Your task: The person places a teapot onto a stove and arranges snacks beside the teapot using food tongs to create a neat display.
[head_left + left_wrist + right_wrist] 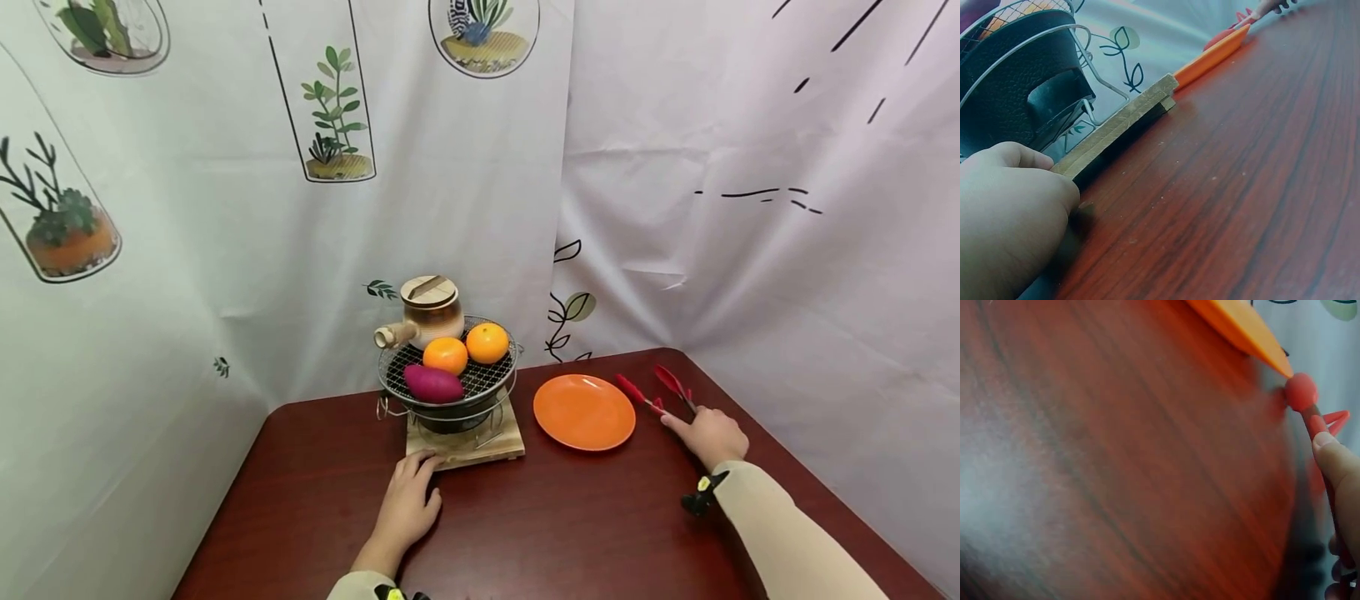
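Observation:
My left hand (408,504) rests its fingertips on the front left corner of a wooden board (487,454), the thumb spread apart from the fingers. On that board stands a black round grill stove (1016,81) with a wire mesh top. The mesh carries a purple sweet potato (433,384), two oranges (446,357) and a clay teapot (431,321) with a wooden lid and side handle. At the right, my right hand (716,435) grips a pair of red-tipped tongs (678,387), whose arms are spread. An orange plate (584,412) lies left of the tongs.
The dark red wooden table (570,525) has its back edge near a white printed curtain (465,200). Curtain also hangs along the left and right sides. The plate sits between the board and the tongs.

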Motion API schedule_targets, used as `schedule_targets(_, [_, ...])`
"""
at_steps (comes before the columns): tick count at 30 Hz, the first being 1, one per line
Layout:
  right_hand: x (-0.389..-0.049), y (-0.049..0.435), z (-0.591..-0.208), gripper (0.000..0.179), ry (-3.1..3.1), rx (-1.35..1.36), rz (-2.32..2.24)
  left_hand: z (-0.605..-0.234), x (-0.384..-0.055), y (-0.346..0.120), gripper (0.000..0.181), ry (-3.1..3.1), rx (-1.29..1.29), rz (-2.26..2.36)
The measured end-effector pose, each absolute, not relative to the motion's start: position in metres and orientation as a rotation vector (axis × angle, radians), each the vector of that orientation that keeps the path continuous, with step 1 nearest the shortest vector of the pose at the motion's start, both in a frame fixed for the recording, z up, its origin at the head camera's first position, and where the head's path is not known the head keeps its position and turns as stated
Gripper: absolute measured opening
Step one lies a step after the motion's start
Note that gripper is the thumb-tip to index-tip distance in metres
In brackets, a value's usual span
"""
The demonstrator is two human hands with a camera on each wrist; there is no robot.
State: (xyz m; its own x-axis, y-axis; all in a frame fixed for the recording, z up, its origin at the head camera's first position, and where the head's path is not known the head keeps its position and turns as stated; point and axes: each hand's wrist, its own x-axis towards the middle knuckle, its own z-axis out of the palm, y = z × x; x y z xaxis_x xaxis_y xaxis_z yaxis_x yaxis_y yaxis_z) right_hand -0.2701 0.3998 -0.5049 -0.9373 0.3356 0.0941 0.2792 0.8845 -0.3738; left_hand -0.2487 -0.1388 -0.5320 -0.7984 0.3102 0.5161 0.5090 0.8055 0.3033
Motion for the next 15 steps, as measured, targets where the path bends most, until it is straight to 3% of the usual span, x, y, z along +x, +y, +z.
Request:
schedule_targets(8, [-0.274, 0.384, -0.514, 0.092, -2.846, -0.46, 0.444, -0.529, -0.25, -0.145, 0.046, -2.532, -0.626, -0.595])
schedule_targets(15, [-0.282, 0.366, -0.495, 0.093, -2.74, -0.503, 0.542, -0.51, -0.253, -0.157, 0.048, -2.609, -0.601, -0.539])
